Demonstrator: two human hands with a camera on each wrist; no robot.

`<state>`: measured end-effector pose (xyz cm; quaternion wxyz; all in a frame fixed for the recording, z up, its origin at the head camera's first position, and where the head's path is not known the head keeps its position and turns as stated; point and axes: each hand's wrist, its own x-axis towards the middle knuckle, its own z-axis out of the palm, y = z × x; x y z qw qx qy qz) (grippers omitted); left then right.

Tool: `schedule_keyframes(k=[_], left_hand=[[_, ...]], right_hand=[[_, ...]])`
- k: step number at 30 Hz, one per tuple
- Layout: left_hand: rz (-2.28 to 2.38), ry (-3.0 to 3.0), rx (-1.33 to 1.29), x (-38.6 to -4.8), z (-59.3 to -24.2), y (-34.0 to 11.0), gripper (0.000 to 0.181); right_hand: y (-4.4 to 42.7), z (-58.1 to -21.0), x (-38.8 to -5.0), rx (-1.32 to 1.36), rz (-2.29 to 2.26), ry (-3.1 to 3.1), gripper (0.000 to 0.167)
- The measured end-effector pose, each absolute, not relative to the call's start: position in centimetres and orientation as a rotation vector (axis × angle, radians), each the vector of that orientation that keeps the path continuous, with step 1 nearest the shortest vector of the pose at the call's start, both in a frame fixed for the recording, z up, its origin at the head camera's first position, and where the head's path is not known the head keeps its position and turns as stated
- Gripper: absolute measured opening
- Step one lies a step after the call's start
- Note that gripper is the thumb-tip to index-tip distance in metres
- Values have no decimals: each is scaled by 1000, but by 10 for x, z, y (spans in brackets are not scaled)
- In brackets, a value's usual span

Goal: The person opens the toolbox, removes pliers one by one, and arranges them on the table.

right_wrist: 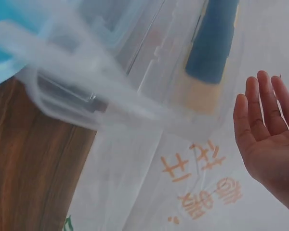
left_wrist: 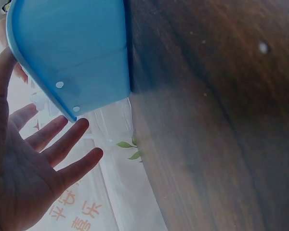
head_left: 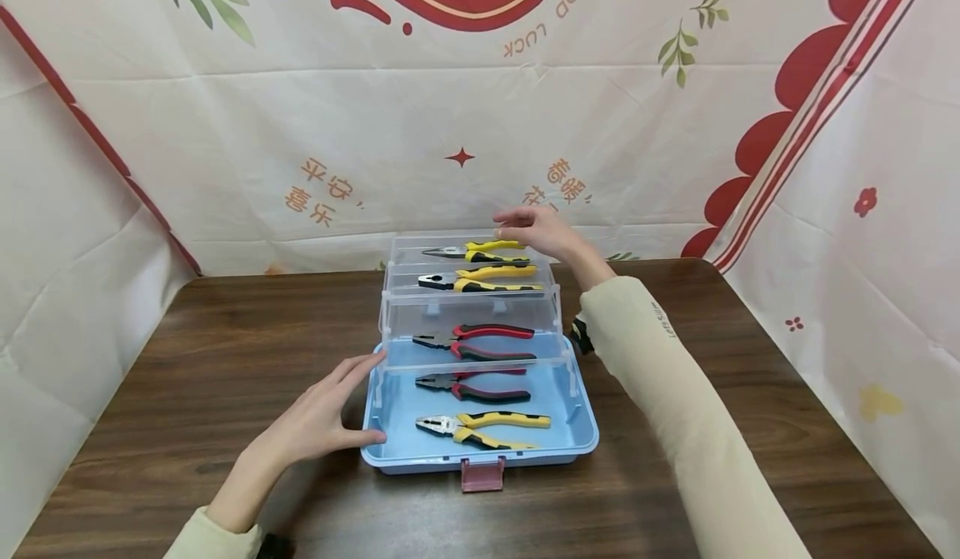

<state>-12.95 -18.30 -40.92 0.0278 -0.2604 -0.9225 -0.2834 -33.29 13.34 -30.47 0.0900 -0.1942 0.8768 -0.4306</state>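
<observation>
Clearly, cloth [head_left: 405, 117] behind pliers [head_left: 455, 343] reads "GOOD LUCK" [head_left: 562, 9].

wht printed cloth [head_left: 405, 117] hangs behind brn tbl [head_left: 262, 342].

Cloth backdrop [head_left: 405, 109] reads "GOOD LUCK" [head_left: 562, 10] up top, 平安喜乐 [head_left: 318, 192] lower L; R sleeve [head_left: 675, 401] txt illeg.
</observation>
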Motion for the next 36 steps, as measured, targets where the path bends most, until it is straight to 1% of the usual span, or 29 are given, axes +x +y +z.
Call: schedule_keyframes(k=[5, 13, 22, 36], left_hand=[[-882, -2843, -807, -131, -409, -182, 96], [-893, -2856, -792, -131, -408, -182, 96], [-915, -2855, -801, -130, -408, -182, 95], [-929, -2845, -816, -130, -409, -183, 95]], right_hand=[[119, -305, -340, -627, -1232, 2580, 40], [103, -311, -342, -644, -1191, 2587, 37], [98, -319, -345, -636, -1203, 2567, 34], [89, -322, -347, -687, -1011, 2608, 34]])
